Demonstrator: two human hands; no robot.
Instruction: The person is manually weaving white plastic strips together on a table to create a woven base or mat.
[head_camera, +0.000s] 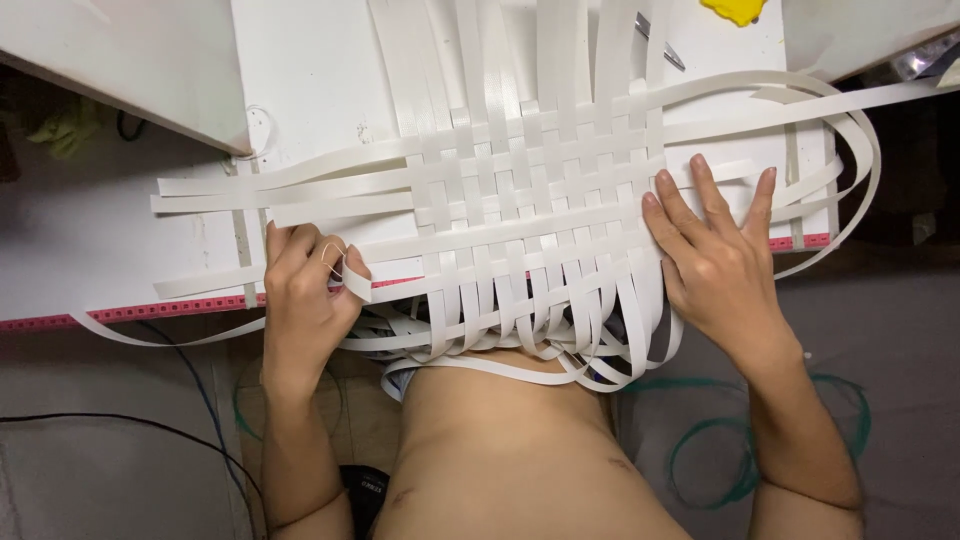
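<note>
I see a woven mat of white strips (530, 200) lying flat on a white desk (310, 70), its loose ends hanging over the desk's near edge. My left hand (305, 295) is at the mat's left side, fingers clenched on the end of one horizontal strip (355, 280). My right hand (715, 255) lies released, palm down, fingers spread, pressing the mat's right edge. The strips look light, springy and slippery; I judge they are best gripped near their ends. A yellow object (735, 10) sits beyond the mat.

White checker-woven strips (530, 200)
</note>
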